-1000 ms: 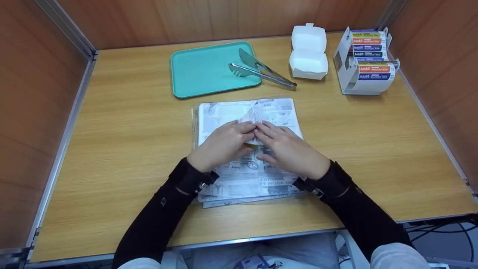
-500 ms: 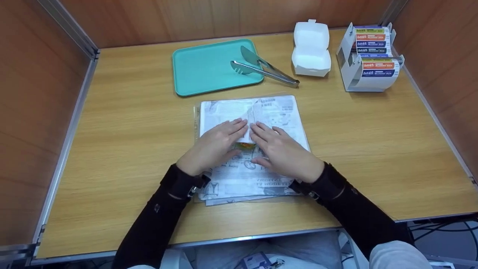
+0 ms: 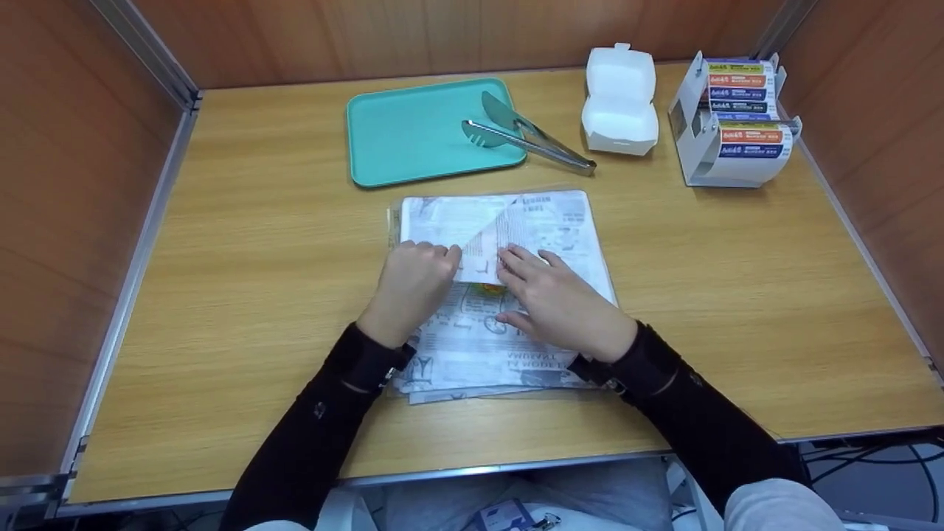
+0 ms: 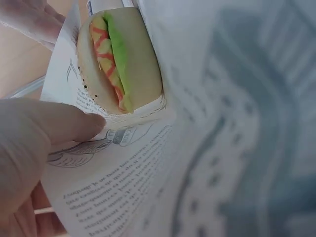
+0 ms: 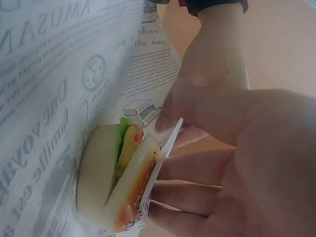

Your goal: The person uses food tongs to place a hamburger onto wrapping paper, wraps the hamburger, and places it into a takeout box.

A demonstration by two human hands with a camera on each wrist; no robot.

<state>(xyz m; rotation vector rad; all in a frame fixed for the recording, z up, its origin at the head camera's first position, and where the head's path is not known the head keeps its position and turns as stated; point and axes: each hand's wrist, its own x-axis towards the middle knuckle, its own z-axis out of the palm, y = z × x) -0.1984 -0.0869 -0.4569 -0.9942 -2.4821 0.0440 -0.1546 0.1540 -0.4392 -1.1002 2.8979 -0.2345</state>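
A small burger (image 4: 143, 54) with a seeded bun, green leaf and red-streaked yellow filling stands out in the left wrist view. It rests on printed newspaper-style wrapping paper (image 3: 509, 361), whose far part is folded over the top bun. In the head view only a sliver of filling shows below the fold. My left hand (image 3: 415, 284) pinches the paper to the left of the burger, thumb on top and fingers curled underneath. My right hand (image 3: 564, 302) lies with fingers extended on the folded paper over the bun (image 5: 126, 197), thumb held apart.
Beyond the paper stack lies a turquoise tray (image 3: 413, 140), with metal tongs (image 3: 546, 144) resting across its right edge. An opened white clamshell box (image 3: 621, 103) and a label dispenser (image 3: 737, 122) stand at the back right. Wooden partitions (image 3: 472, 37) enclose the table.
My left hand has drawn away to the left from the middle of the fold, and its fingers have curled onto the paper. My right hand stays on the fold.
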